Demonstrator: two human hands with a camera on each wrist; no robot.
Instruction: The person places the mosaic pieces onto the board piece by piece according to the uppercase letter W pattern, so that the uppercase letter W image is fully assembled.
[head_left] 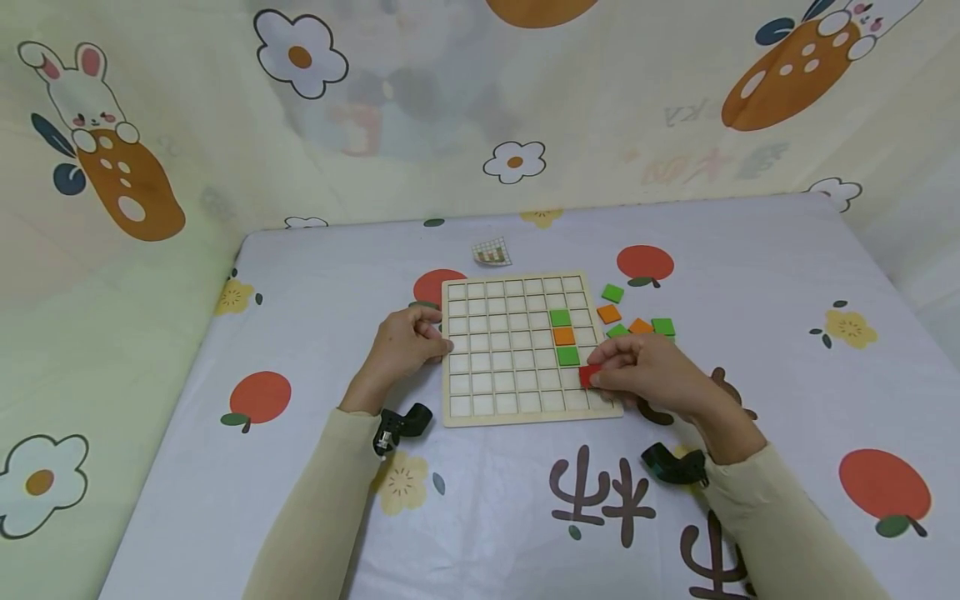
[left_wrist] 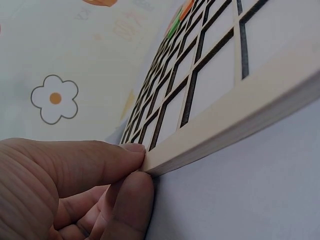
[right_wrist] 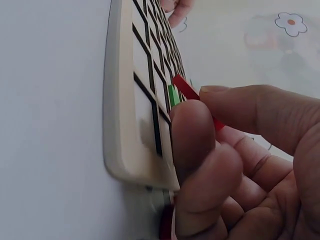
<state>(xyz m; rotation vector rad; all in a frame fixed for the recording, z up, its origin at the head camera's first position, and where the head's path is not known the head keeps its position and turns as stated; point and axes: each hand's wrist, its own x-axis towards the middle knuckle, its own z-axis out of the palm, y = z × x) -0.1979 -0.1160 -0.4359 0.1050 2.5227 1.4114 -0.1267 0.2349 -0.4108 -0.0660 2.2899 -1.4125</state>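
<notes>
The right hand (head_left: 651, 379) pinches a red tile (head_left: 588, 377) between thumb and fingertip, its other fingers bent behind. The fingers hide part of the tile; the right-wrist view shows it tilted over the grid of the wooden board (head_left: 502, 421), and whether it touches the board I cannot tell. That hand also covers part of the board's right edge. At the bottom of that same view, below the fingers, a dark red shape (right_wrist: 166, 222) is blurred and cut off, too unclear to name.

Just beyond the right fingertips and slightly to their left, a green tile (head_left: 567, 356), an orange tile (head_left: 563, 336) and a second green tile (head_left: 560, 317) fill a column of cells. Past the knuckles, off the board, lie loose green and orange tiles (head_left: 609, 314); the nearest are partly hidden by one another or the hand.

The left hand (head_left: 401, 343) grips the board's left rim, thumb on top; its remaining fingers are mostly hidden behind thumb and forefinger. Ahead and to the right of it, beyond the board, lies a small patterned card (head_left: 491, 252), its print too small to make out.
</notes>
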